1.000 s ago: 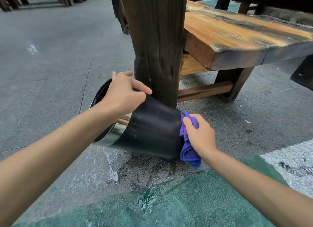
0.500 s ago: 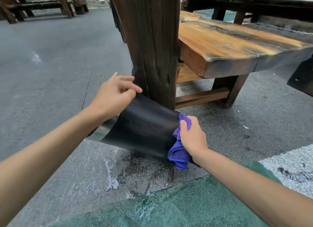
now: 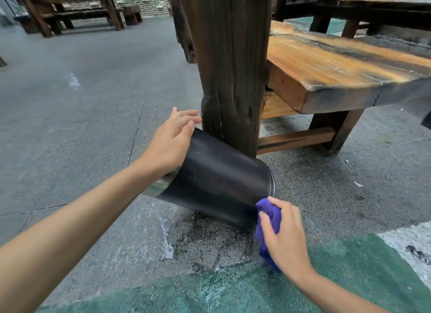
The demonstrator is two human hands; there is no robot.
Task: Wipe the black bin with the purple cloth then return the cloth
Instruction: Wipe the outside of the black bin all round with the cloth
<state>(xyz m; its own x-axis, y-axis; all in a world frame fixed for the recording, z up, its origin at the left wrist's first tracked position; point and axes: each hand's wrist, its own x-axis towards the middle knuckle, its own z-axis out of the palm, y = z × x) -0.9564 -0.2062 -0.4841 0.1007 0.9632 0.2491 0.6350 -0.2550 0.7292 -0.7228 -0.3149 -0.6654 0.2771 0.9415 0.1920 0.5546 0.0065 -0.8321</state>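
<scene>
On a speckled grey concrete floor (image 3: 81, 107) beside a wooden bench (image 3: 338, 72), the left hand (image 3: 170, 144) rests open-fingered on the tilted black bin (image 3: 217, 179) while the right hand (image 3: 284, 240) clutches the purple cloth (image 3: 268, 217) against its base.

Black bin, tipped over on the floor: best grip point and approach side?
Probably the rim end of the black bin, from the left, where the left hand rests. The wall is smooth and round; the base end sits low, with the right hand and purple cloth.

Two bare forearms, sleeveless, unadorned hands (image 3: 171, 142).
</scene>
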